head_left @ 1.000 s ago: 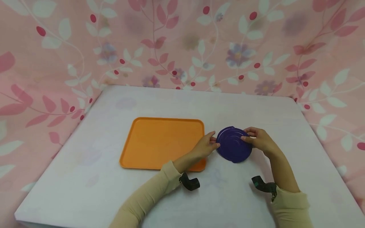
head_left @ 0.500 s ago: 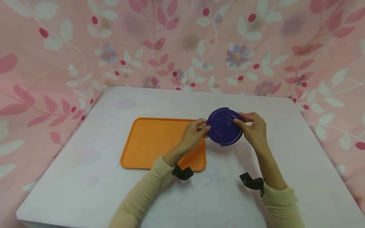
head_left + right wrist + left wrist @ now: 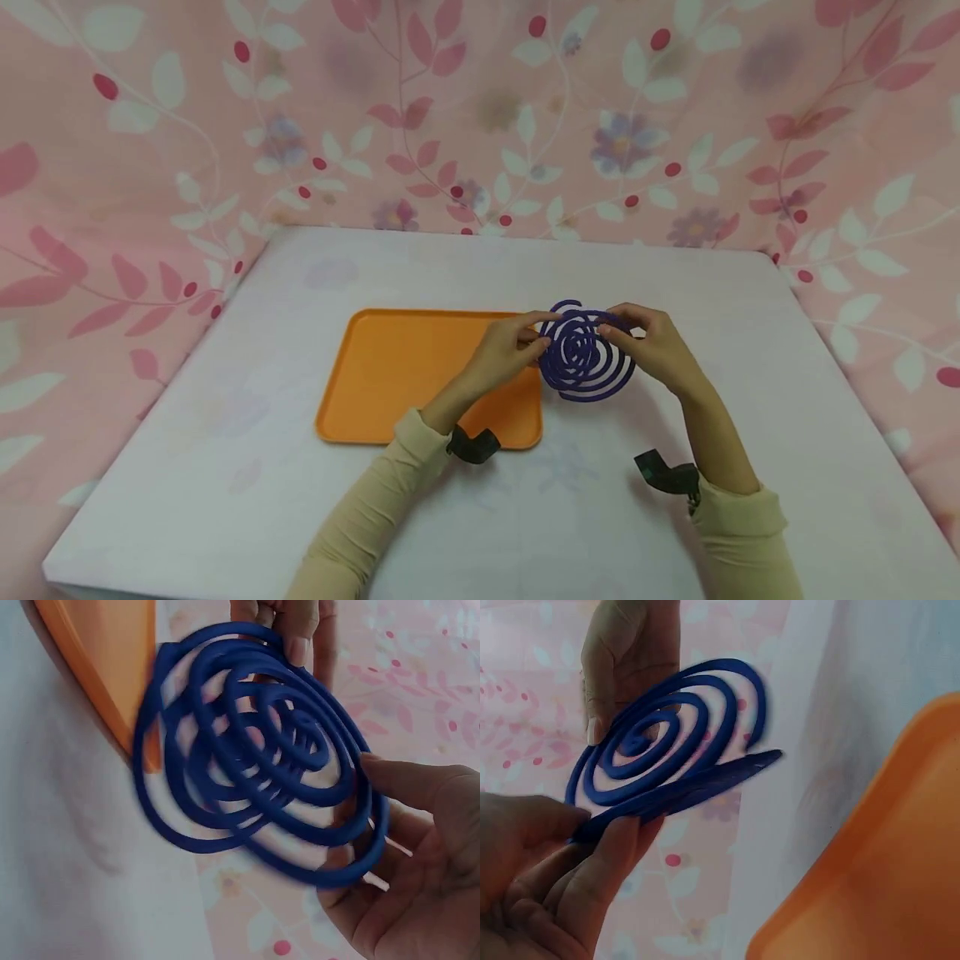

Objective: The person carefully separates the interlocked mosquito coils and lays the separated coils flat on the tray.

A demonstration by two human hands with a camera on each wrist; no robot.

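Two beige sleeves (image 3: pixel 382 500) reach across the table's near side, a black bracket (image 3: pixel 474 447) at each cuff. Beyond them, the left hand (image 3: pixel 506 346) pinches one blue spiral (image 3: pixel 694 784) by its edge between thumb and fingers; the right hand (image 3: pixel 648 342) pinches a second blue spiral (image 3: pixel 635 744) likewise. The two overlap at an angle, held up off the white table (image 3: pixel 225 492), near the orange tray's (image 3: pixel 412 375) right side. Farthest back is a pink cloth (image 3: pixel 480 100) patterned with leaves and flowers.

Tray (image 3: pixel 420 371) on table (image 3: pixel 675 287); rightward, apparently above table, spirals (image 3: pixel 576 348) between left hand (image 3: pixel 501 350) and right hand (image 3: pixel 654 343).
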